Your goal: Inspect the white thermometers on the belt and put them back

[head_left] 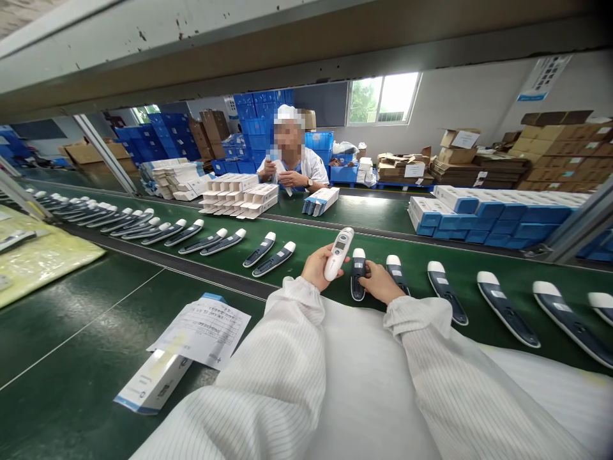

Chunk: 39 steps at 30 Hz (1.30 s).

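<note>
My left hand (316, 268) is closed around a white handheld thermometer (341, 249), its small screen and buttons facing up. Beside it, my right hand (382, 285) has its fingers closed at the side of a second thermometer (357, 262), which lies dark back up with its white tip pointing away. More thermometers of this kind lie in a row on the green conveyor belt; one (395, 268) is just behind my right hand, partly hidden by it, and another (275, 259) is left of my left hand.
A printed sheet (205, 329) lies over a white-and-blue box (153, 383) at front left. Across the belt, a co-worker (294, 160) holds a white item. Open cartons (239, 191) and stacked blue-ended boxes (493, 211) stand there. A metal shelf beam (287, 51) crosses overhead.
</note>
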{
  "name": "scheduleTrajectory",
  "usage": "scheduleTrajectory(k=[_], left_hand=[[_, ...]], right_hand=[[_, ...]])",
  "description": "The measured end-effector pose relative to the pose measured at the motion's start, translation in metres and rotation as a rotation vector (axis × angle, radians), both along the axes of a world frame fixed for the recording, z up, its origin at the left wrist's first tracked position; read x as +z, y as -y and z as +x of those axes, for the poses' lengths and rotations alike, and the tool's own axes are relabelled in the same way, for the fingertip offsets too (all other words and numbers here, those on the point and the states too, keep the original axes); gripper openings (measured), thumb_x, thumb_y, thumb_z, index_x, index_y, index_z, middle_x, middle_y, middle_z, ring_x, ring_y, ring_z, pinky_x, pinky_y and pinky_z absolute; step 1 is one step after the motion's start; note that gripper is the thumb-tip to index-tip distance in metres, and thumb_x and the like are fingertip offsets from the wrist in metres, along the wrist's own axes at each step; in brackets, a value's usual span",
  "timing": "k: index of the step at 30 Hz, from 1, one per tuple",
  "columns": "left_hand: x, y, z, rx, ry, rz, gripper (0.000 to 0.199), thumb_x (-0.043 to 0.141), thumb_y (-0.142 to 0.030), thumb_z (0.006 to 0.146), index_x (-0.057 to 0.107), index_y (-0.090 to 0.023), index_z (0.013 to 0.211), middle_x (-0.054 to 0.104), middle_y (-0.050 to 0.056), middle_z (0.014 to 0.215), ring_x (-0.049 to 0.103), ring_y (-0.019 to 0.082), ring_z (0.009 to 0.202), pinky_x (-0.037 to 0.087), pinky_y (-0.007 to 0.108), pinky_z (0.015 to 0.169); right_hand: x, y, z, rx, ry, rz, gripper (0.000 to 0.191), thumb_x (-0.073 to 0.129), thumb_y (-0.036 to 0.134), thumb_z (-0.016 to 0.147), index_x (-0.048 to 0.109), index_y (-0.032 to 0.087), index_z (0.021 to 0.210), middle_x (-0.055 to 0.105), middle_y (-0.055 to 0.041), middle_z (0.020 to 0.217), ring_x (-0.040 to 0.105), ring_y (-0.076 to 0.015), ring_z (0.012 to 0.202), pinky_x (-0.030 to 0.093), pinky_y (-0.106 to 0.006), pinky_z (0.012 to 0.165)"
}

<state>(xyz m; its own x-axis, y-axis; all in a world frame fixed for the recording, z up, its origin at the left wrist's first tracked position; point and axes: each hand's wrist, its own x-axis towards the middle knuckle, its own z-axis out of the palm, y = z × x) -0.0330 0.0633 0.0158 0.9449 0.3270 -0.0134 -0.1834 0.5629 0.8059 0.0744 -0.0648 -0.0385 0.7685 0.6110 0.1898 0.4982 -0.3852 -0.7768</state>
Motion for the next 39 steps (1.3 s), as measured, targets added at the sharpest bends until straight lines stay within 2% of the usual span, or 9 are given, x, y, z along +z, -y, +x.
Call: scheduleTrajectory(k=[6,11,15,20,22,25,30,34,39], left_hand=[[-0.004,0.015,0.006,0.099,0.010,0.104,0.035,0.053,-0.019,0.072,0.054,-0.018,0.107,0.061,0.007,0.098,0.064,0.020,0.080,0.044,0.021,0.045],[-0.009,0.027,0.011,0.203,0.064,0.331,0.036,0.066,-0.010,0.063,0.061,-0.017,0.098,0.063,0.006,0.101,0.060,0.017,0.091,0.048,0.024,0.071],[-0.005,0.022,0.011,0.219,-0.009,0.430,0.028,0.058,-0.015,0.074,0.061,-0.017,0.101,0.062,0.009,0.111,0.057,0.022,0.105,0.046,0.032,0.084],[0.002,-0.015,-0.005,0.618,-0.462,1.234,0.049,0.056,-0.003,0.070,0.053,-0.014,0.118,0.047,0.018,0.135,0.034,0.032,0.131,0.023,0.052,0.107],[0.001,-0.030,-0.013,0.651,-0.696,1.366,0.058,0.058,0.001,0.066,0.051,-0.012,0.121,0.042,0.022,0.138,0.024,0.038,0.134,0.014,0.060,0.106],[0.000,-0.041,-0.016,0.512,-0.796,1.310,0.051,0.059,0.000,0.065,0.054,-0.010,0.115,0.051,0.023,0.127,0.034,0.041,0.129,0.023,0.059,0.103],[-0.001,-0.023,-0.002,0.338,-0.546,1.034,0.036,0.046,-0.020,0.085,0.050,-0.018,0.121,0.062,0.010,0.115,0.062,0.022,0.097,0.052,0.031,0.074],[-0.002,-0.005,0.003,0.184,-0.291,0.478,0.023,0.048,-0.032,0.086,0.057,-0.015,0.098,0.065,0.010,0.100,0.063,0.016,0.073,0.047,0.023,0.048],[-0.008,0.008,0.003,0.054,-0.250,0.524,0.038,0.077,-0.023,0.062,0.055,-0.016,0.092,0.061,0.002,0.078,0.057,0.012,0.061,0.041,0.021,0.046]], right_hand=[[0.018,0.005,-0.007,-0.099,0.044,0.052,0.043,0.054,0.014,0.072,0.057,0.014,0.115,0.051,-0.0178,0.125,0.055,-0.0275,0.106,0.041,-0.041,0.094],[0.044,0.006,-0.026,0.142,-0.441,0.447,0.033,0.051,0.042,0.080,0.060,0.023,0.105,0.063,-0.0063,0.107,0.059,-0.0209,0.097,0.047,-0.027,0.063],[0.047,0.010,-0.028,0.213,-0.634,0.586,0.026,0.062,0.039,0.069,0.065,0.024,0.090,0.066,-0.0014,0.095,0.058,-0.0163,0.085,0.042,-0.021,0.055],[0.044,0.012,-0.021,0.262,-0.699,0.611,0.026,0.060,0.035,0.068,0.067,0.023,0.090,0.067,-0.0030,0.101,0.057,-0.0166,0.085,0.038,-0.021,0.052],[0.043,0.012,-0.020,0.278,-0.705,0.613,0.028,0.060,0.035,0.068,0.067,0.021,0.092,0.068,-0.0038,0.101,0.057,-0.0173,0.086,0.037,-0.022,0.052],[0.042,0.011,-0.019,0.278,-0.698,0.594,0.030,0.061,0.036,0.068,0.067,0.021,0.093,0.069,-0.0045,0.101,0.058,-0.0191,0.089,0.037,-0.024,0.054],[0.038,0.008,-0.020,0.207,-0.681,0.569,0.033,0.064,0.037,0.068,0.062,0.024,0.098,0.068,-0.0022,0.102,0.059,-0.0176,0.084,0.038,-0.025,0.056],[0.038,0.009,-0.023,0.208,-0.678,0.567,0.032,0.064,0.039,0.069,0.059,0.025,0.097,0.067,-0.0007,0.101,0.058,-0.0155,0.079,0.036,-0.024,0.055],[0.039,0.008,-0.023,0.212,-0.616,0.614,0.037,0.067,0.043,0.067,0.057,0.026,0.099,0.066,0.0010,0.099,0.057,-0.0143,0.076,0.034,-0.024,0.053]])
